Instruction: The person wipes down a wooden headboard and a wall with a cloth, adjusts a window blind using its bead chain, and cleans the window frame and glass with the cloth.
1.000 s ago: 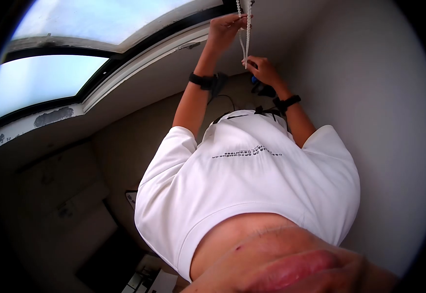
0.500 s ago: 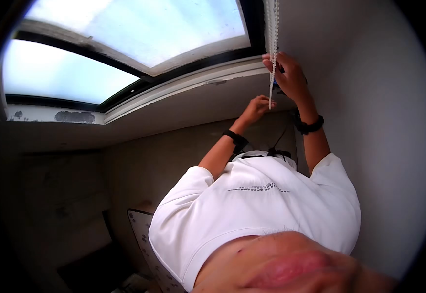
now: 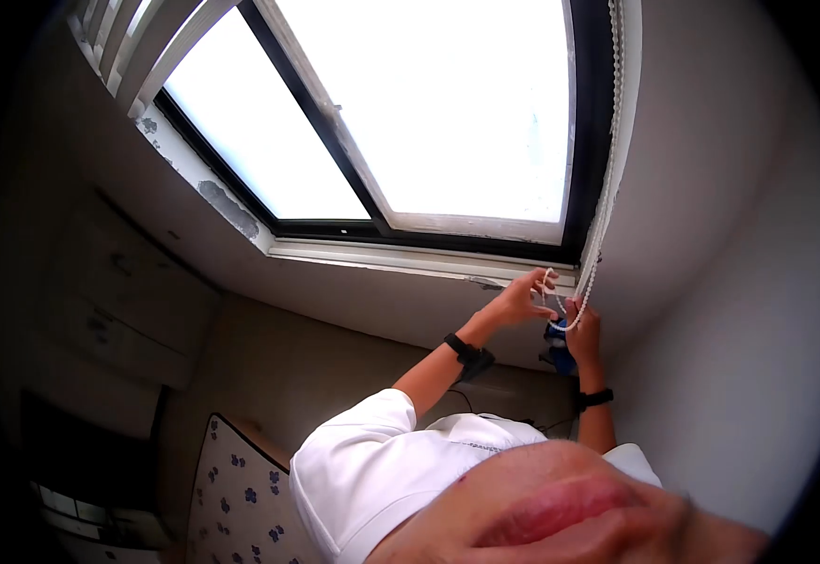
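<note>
A white bead chain (image 3: 607, 202) hangs down the right side of the window and ends in a small loop at my hands. My left hand (image 3: 523, 299) has the loop's left side between its thumb and fingers, near the sill's right corner. Just to the right, my right hand (image 3: 585, 334) is raised with its fingers bent at the chain, which crosses in front of the fingertips. A blue and dark object (image 3: 557, 355) shows behind and left of my right hand, mostly hidden.
A black-framed window (image 3: 372, 230) with bright panes stands above a white sill (image 3: 410, 260). A plain wall (image 3: 720, 376) rises close on the right. Lower left are a flower-patterned panel (image 3: 241, 498) and dark cabinets (image 3: 137, 301).
The view has tilted and turned, showing more window. My hands now appear lower, by the sill corner, closer together. The chain's hanging end has become an open loop between them.
</note>
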`<state>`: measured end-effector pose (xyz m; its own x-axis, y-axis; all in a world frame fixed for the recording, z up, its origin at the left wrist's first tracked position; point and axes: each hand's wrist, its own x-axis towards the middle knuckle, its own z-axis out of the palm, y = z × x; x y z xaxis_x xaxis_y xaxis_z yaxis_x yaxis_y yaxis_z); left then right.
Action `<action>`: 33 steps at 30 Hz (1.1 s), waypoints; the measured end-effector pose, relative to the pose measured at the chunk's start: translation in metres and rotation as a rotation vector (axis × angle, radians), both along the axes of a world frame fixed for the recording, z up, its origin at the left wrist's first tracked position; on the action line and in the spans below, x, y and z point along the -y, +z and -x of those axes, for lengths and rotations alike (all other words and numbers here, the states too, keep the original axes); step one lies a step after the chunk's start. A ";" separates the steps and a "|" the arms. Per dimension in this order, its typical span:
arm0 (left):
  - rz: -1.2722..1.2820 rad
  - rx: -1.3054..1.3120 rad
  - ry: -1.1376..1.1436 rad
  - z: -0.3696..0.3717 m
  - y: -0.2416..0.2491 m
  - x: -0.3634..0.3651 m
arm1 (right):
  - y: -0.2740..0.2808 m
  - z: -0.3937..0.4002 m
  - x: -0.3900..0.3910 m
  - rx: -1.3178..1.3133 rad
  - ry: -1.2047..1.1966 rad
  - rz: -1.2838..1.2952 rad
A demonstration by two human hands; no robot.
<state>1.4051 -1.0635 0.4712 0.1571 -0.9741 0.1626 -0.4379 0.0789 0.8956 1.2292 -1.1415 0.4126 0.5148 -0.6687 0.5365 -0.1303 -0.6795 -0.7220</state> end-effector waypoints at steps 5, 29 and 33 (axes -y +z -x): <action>-0.132 0.269 0.064 -0.007 0.029 0.012 | -0.036 0.004 -0.015 -0.035 0.057 -0.057; 0.399 0.122 0.226 0.035 0.054 0.014 | 0.007 0.020 -0.017 0.082 -0.141 -0.312; -0.078 0.465 0.060 0.037 0.022 -0.018 | 0.032 0.011 -0.030 0.292 -0.192 -0.264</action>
